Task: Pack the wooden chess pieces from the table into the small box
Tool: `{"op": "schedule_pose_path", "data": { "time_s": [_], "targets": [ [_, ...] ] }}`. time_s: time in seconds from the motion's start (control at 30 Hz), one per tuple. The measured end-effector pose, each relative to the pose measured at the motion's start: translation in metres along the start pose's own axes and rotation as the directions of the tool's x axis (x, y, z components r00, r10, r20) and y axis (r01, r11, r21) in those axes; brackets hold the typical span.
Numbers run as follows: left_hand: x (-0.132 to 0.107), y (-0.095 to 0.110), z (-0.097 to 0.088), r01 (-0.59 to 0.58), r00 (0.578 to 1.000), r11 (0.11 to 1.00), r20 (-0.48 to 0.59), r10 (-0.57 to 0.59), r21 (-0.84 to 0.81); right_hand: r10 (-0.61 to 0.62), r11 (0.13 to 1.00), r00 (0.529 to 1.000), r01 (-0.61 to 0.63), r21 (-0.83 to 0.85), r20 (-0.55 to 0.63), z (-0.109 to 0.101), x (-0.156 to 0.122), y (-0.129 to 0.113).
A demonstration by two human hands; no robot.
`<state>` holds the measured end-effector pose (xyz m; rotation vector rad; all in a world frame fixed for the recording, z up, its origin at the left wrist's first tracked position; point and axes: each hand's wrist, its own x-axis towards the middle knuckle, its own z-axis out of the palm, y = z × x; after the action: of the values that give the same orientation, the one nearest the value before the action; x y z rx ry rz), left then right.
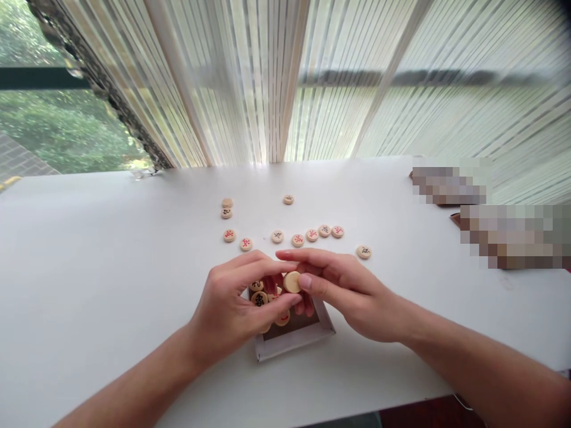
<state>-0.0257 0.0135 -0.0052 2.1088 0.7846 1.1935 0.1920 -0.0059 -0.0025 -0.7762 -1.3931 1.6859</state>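
Observation:
Over a shallow open box (297, 345), both hands meet at a round wooden Chinese chess piece (292, 282), its plain face turned up toward me. My left hand (238, 291) curls around it from the left, index finger above and thumb below. From the right, the thumb of my right hand (357, 291) presses on the piece's edge, while its index finger stretches out above. Below the hands, several chess pieces lie in the box, among them one with a black character (259, 299) and one with a red mark (282, 318). My fingers partly hide the box's contents.
On the white table (111, 267), several chess pieces with red or black characters lie in a loose row beyond my hands, including a red one (229, 235). Farther back sits another piece (288, 199). Blurred-out items (513, 235) lie at the right. A striped curtain (250, 77) hangs behind.

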Motion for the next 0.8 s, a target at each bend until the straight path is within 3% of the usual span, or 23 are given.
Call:
{"op": "schedule_pose_path", "data": {
  "time_s": [0.27, 0.6, 0.8],
  "targets": [
    [0.002, 0.004, 0.002, -0.075, 0.997, 0.997, -0.03, 0.075, 0.007, 0.082, 0.994, 0.996, -0.08, 0.08, -0.021, 0.0, 0.008, -0.004],
    [-0.003, 0.001, -0.002, -0.037, 0.996, 0.998, -0.08, 0.042, 0.057, 0.174, 0.961, 0.985, -0.166, 0.22, -0.017, 0.0, 0.01, -0.01],
    [-0.005, 0.0, -0.002, -0.108, 0.99, 0.988, -0.078, 0.117, 0.112, 0.232, 0.946, 0.973, -0.223, 0.234, -0.009, 0.002, 0.01, -0.008]
  ]
}}
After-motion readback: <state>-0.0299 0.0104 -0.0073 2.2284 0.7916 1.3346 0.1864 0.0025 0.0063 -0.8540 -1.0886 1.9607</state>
